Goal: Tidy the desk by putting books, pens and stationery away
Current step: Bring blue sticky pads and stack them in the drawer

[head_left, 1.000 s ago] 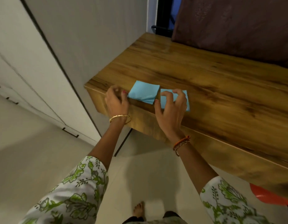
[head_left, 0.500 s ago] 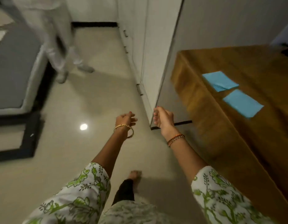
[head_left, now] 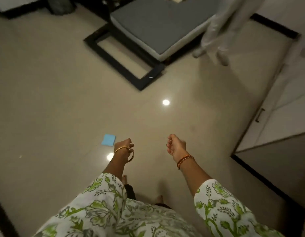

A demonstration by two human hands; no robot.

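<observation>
While the counter itself lies outside the head view, the frame shows only floor, so how much of the tidying is done there cannot be read from here. A blue note pad (head_left: pixel 108 140) lies flat on the floor (head_left: pixel 54 100), just beside the left hand (head_left: pixel 123 145) and ahead of it. That pad is stationery and it is not put away, so at least this one item is left to do.

The left hand hangs over the floor with its fingers (head_left: pixel 130 144) loosely curled and nothing visible in them; a gold bangle (head_left: pixel 125 152) sits at the wrist. The right hand (head_left: pixel 176 146) is held out, well apart from the pad, its fingers (head_left: pixel 168 142) bent inward in a loose curl, and it too looks empty. A red thread band (head_left: pixel 184 159) circles that wrist.

No books or pens show anywhere in the frame. Beyond the hands a grey mattress (head_left: pixel 158 23) rests on the floor next to a black frame (head_left: pixel 121 64), and white cabinet doors (head_left: pixel 285 108) run down the right side. Another person's pale-trousered legs (head_left: pixel 215 31) stand blurred at the upper right.

My judgement is that the task is unfinished: the pad on the floor needs picking up, most likely with the left hand, which is nearest.
</observation>
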